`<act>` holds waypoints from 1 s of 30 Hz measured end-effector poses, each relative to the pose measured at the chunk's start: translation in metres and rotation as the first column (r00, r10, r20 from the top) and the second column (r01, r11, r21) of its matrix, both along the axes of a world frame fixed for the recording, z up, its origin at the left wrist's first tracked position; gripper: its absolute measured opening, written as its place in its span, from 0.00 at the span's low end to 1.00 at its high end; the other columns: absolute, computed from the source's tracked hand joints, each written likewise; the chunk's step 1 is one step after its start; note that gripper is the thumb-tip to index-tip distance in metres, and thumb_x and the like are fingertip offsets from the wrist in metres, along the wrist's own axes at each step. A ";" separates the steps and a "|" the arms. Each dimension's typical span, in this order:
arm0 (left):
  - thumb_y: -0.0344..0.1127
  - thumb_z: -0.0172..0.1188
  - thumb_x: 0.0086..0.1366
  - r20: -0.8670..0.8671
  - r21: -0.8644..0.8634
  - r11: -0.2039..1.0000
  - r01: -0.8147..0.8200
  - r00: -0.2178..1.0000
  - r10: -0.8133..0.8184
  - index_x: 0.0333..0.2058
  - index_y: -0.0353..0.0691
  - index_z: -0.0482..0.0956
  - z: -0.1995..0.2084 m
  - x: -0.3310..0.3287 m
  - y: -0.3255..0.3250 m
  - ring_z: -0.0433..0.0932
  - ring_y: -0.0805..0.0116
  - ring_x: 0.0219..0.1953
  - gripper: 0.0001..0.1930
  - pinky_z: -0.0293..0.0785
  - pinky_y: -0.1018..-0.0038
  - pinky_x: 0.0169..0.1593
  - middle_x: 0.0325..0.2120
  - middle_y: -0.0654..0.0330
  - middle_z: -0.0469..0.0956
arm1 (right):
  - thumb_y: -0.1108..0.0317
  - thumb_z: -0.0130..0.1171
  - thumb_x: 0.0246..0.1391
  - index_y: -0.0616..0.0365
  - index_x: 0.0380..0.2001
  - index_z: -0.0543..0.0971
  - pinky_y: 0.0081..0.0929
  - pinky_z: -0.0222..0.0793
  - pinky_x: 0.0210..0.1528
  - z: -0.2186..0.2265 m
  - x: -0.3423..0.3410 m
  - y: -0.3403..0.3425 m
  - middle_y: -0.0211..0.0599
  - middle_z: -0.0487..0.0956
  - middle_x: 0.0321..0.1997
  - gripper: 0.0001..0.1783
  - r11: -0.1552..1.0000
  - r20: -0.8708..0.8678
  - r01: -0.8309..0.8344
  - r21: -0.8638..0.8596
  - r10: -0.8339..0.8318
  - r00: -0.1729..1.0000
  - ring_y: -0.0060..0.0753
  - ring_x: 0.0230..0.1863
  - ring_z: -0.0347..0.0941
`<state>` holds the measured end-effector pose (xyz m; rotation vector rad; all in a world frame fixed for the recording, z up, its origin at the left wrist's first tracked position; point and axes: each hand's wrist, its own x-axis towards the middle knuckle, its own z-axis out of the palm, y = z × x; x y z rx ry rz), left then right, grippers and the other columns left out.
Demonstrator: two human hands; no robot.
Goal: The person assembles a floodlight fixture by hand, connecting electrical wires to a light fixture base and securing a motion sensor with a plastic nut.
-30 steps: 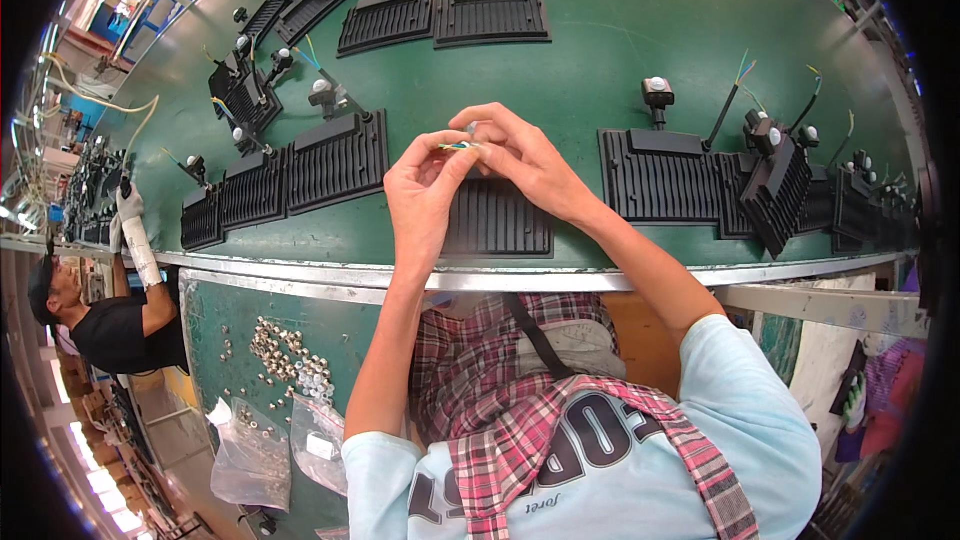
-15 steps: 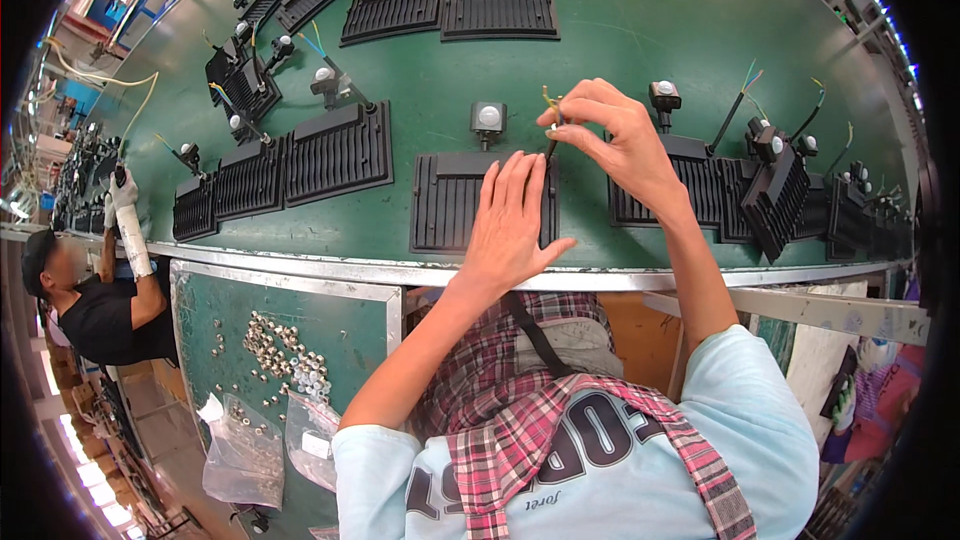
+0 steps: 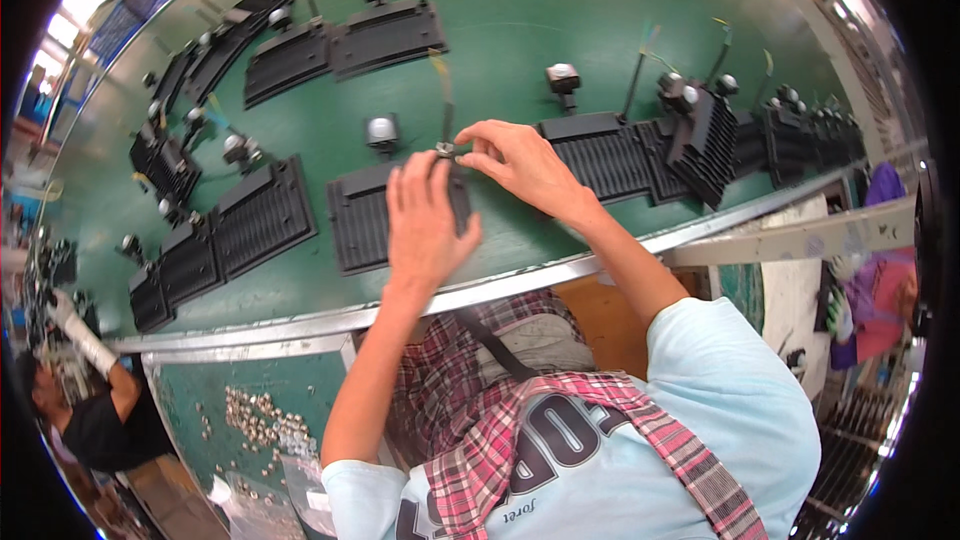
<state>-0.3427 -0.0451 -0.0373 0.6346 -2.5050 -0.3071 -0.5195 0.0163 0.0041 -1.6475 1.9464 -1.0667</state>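
Note:
A black ribbed floodlight housing [image 3: 358,225] lies in front of me on the green table. At its far edge stand a white domed sensor [image 3: 381,133] and an upright dark cable [image 3: 448,122] with yellowish wire ends. A small metallic nut [image 3: 444,150] sits round the cable's foot. My left hand [image 3: 425,225] rests on the housing, fingers stretched out and tips close to the nut. My right hand [image 3: 515,165] comes from the right, thumb and fingers closed in a pinch at the nut; its fingertips partly hide the grip.
More housings with sensors and cables stand left [image 3: 265,215], right [image 3: 598,160] and at the back [image 3: 388,40]. Below the metal table edge [image 3: 500,285], a lower green tray [image 3: 230,375] holds loose nuts [image 3: 255,415] and plastic bags. A co-worker [image 3: 100,420] is at far left.
My right hand has gone down from the cable's wire end to its foot, and the nut is now down there too. My left hand stays on the housing. The whole view has turned and shifted.

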 end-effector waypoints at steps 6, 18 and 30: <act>0.40 0.64 0.50 -0.002 -0.112 0.984 -0.142 0.990 0.142 0.55 0.30 0.65 -0.005 0.001 -0.057 0.61 0.50 0.63 0.34 0.52 0.55 0.68 0.57 0.49 0.64 | 0.72 0.61 0.54 0.61 0.40 0.80 0.39 0.65 0.53 -0.004 -0.050 0.060 0.42 0.75 0.42 0.10 0.869 -0.255 0.379 -0.318 -0.464 0.849 0.47 0.49 0.69; 0.39 0.61 0.54 0.071 -0.156 0.954 -0.255 0.961 0.268 0.58 0.32 0.65 -0.008 0.064 -0.130 0.61 0.50 0.64 0.33 0.54 0.58 0.68 0.60 0.51 0.65 | 0.76 0.59 0.51 0.62 0.48 0.75 0.43 0.61 0.61 -0.031 -0.020 0.066 0.49 0.68 0.53 0.19 0.877 -0.202 0.398 -0.269 -0.456 0.867 0.54 0.57 0.62; 0.39 0.64 0.60 0.013 0.064 0.993 -0.096 0.995 0.096 0.60 0.31 0.63 0.020 0.070 -0.031 0.58 0.48 0.66 0.33 0.47 0.53 0.70 0.60 0.46 0.63 | 0.71 0.58 0.54 0.63 0.51 0.70 0.44 0.56 0.64 -0.014 0.071 0.007 0.50 0.69 0.54 0.21 0.944 0.097 0.164 -0.286 -0.142 0.985 0.54 0.58 0.60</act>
